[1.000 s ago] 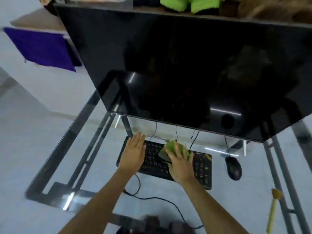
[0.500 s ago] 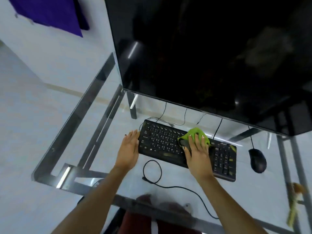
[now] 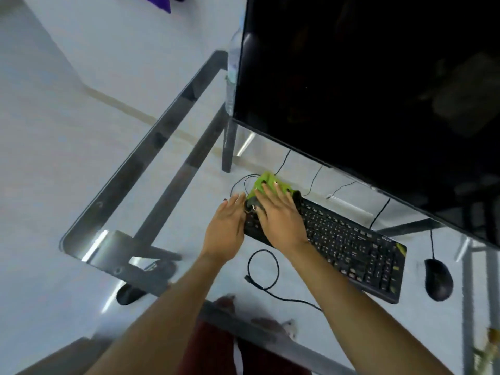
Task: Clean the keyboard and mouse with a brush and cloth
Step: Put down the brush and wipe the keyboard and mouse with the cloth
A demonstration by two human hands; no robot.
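Note:
A black keyboard (image 3: 349, 244) lies on the glass desk below the monitor. My right hand (image 3: 281, 215) presses a green cloth (image 3: 266, 182) flat onto the keyboard's far left end, fingers spread over it. My left hand (image 3: 226, 226) rests flat against the keyboard's left edge, fingers together, holding nothing. A black mouse (image 3: 438, 278) sits to the right of the keyboard. At the lower right corner a blurred yellow brush (image 3: 488, 347) lies on the desk.
A large dark monitor (image 3: 378, 90) overhangs the back of the desk. A loose black cable (image 3: 266, 274) loops on the glass (image 3: 162, 201) in front of the keyboard. The metal desk frame shows through the glass. A clear bottle (image 3: 232, 66) stands left of the monitor.
My right hand has slid the green cloth leftward along the keyboard, from its middle to its left end. My left hand stays at the left edge. The camera view has shifted left.

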